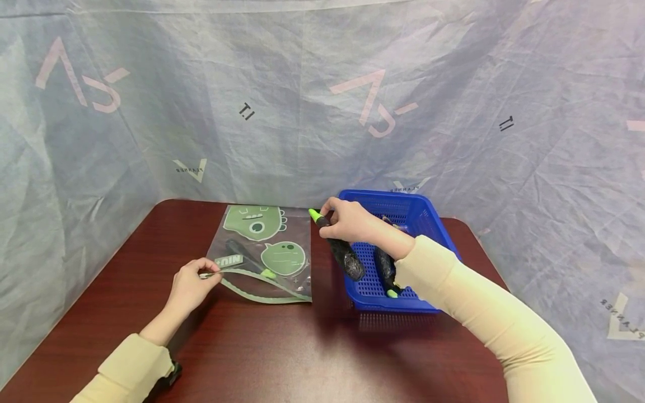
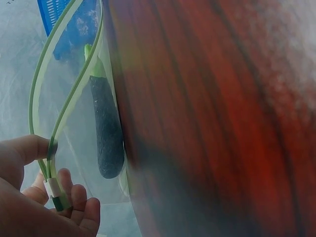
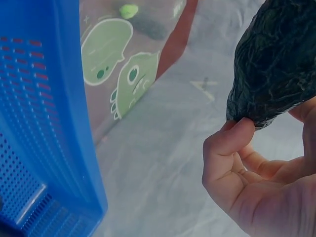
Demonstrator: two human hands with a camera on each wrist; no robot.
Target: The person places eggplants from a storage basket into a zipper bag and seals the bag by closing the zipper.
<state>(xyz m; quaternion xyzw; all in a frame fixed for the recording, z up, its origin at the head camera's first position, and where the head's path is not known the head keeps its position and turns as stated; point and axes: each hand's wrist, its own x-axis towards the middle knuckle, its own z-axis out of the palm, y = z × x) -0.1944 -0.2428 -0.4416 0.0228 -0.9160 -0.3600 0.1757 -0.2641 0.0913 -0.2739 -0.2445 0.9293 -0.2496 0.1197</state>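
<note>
My right hand [image 1: 350,221] pinches a dark eggplant [image 1: 349,260] near its bright green stem, holding it tilted in the air at the basket's left edge. Its wrinkled, shiny surface fills the upper right of the right wrist view. With thumb and fingertips, my left hand [image 1: 194,282] grips the corner of a clear zip bag [image 1: 284,258] at its pale slider. The bag lies on the table with green cartoon prints, its green-edged mouth parted. Inside it rests another eggplant [image 2: 106,128], green stem towards the mouth.
The blue plastic basket [image 1: 393,304] stands right of the bag, with at least one more eggplant [image 1: 384,268] inside, partly hidden by my right forearm. A reddish-brown table [image 1: 262,358] carries everything. Grey printed cloth [image 1: 302,112] hangs behind and at both sides.
</note>
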